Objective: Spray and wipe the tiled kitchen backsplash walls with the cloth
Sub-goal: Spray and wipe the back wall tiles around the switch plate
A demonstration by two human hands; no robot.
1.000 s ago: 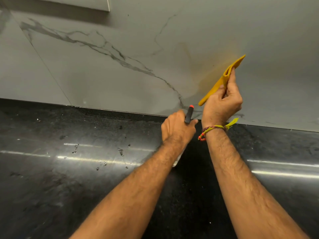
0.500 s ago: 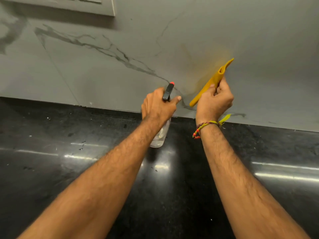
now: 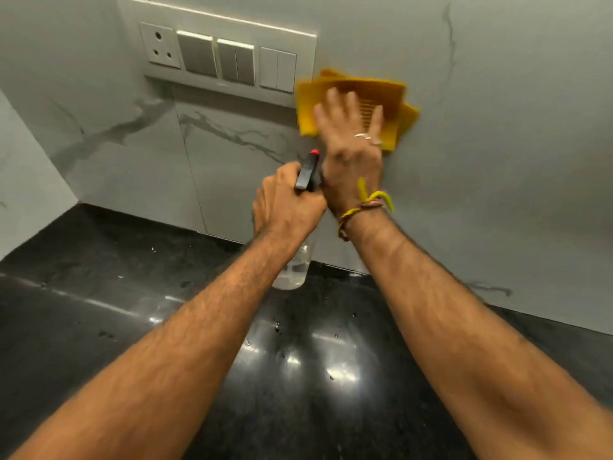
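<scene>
The right hand (image 3: 351, 144) lies flat, fingers spread, pressing the yellow cloth (image 3: 391, 104) against the grey backsplash (image 3: 497, 144), just right of the switch panel (image 3: 219, 58). The left hand (image 3: 285, 207) is curled round the neck of the spray bottle (image 3: 293, 270), held upright above the black worktop (image 3: 99, 293) near its back edge. 2 rings sit on the right hand, and a yellow thread band (image 3: 365, 207) wraps the wrist.

My left hand (image 3: 288, 207) hides most of the spray bottle (image 3: 293, 270). My right hand (image 3: 351, 144) and the cloth (image 3: 391, 97) are blurred.
</scene>
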